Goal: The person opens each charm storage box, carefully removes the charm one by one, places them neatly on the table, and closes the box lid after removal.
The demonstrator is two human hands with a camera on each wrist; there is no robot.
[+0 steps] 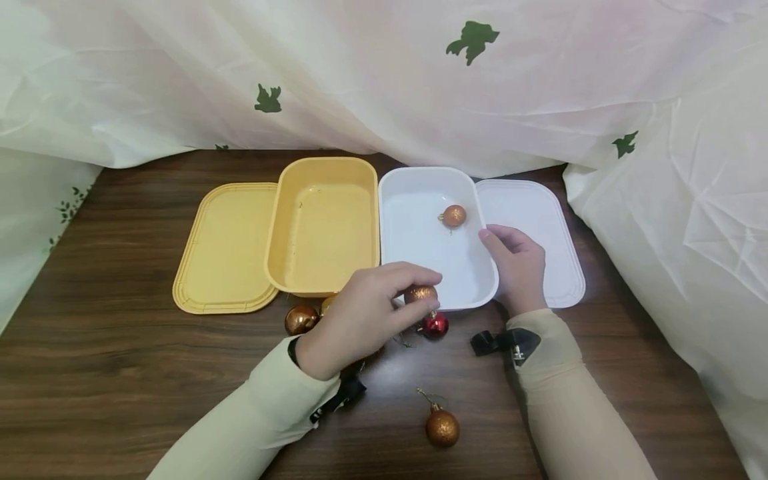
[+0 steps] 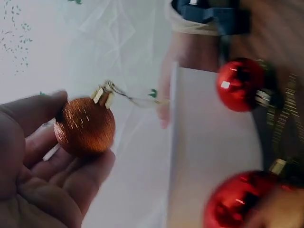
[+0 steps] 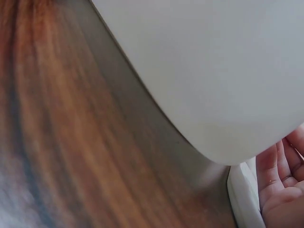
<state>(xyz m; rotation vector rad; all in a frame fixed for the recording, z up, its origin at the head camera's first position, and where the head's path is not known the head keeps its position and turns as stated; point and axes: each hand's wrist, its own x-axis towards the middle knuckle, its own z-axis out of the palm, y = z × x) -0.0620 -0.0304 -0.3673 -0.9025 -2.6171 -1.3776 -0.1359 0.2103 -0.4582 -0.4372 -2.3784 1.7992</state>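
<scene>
My left hand (image 1: pixel 366 310) holds a glittery copper Christmas ball (image 1: pixel 421 295) between thumb and fingers, over the near edge of the white plastic box (image 1: pixel 420 267). In the left wrist view the held ball (image 2: pixel 85 126) shows its gold cap and a trailing string. At the box's right side my right hand (image 1: pixel 519 267) grips the rim, thumb on top and fingers against the outside. Another copper ball (image 1: pixel 454 215) lies inside the white box. A shiny red ball (image 1: pixel 435 325) rests on the table in front of it.
Left of the white box stands a yellow box (image 1: pixel 321 267), with a yellow lid (image 1: pixel 225 247) beside it. A white lid (image 1: pixel 549 227) lies at right. A shiny bronze ball (image 1: pixel 301 320) sits before the yellow box, and a copper ball (image 1: pixel 443 427) lies nearer me. Cloth hangs behind.
</scene>
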